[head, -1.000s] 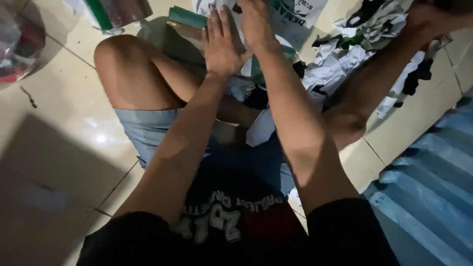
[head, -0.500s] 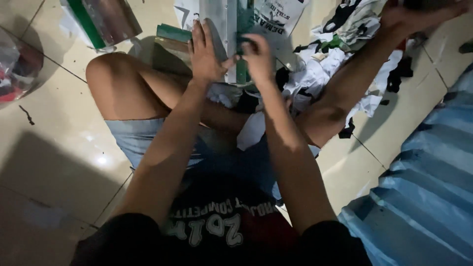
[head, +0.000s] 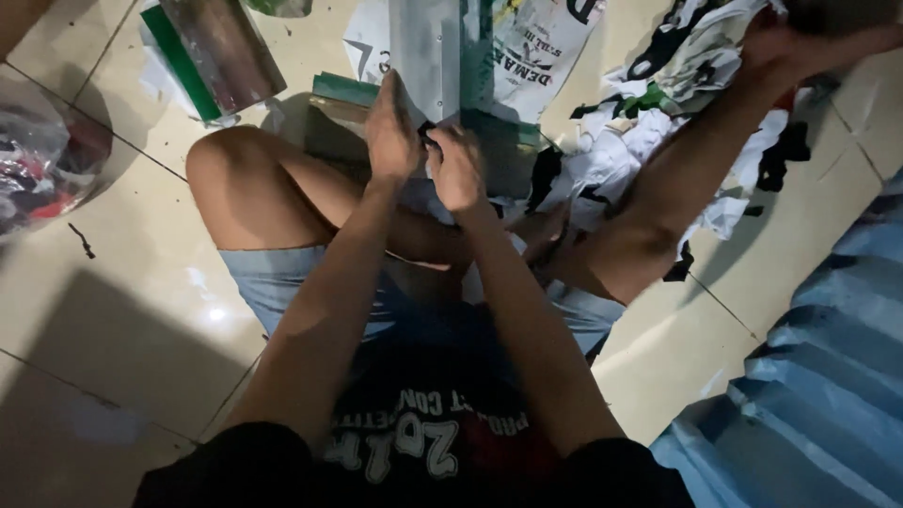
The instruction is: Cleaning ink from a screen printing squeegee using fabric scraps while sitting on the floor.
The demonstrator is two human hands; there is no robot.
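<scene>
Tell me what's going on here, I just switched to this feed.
A person sits on a tiled floor, legs spread. The left hand lies flat against a pale upright panel, while the right hand is curled around a small dark thing at the panel's lower edge; what it is cannot be told. A heap of black and white cloth scraps lies by the right leg, a plastic bag of cloth sits at far left, and a blue striped fabric is at lower right.

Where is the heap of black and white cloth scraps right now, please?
In the head view, the cloth scraps lie on the tiled floor at upper right, beside the right hand.
</scene>
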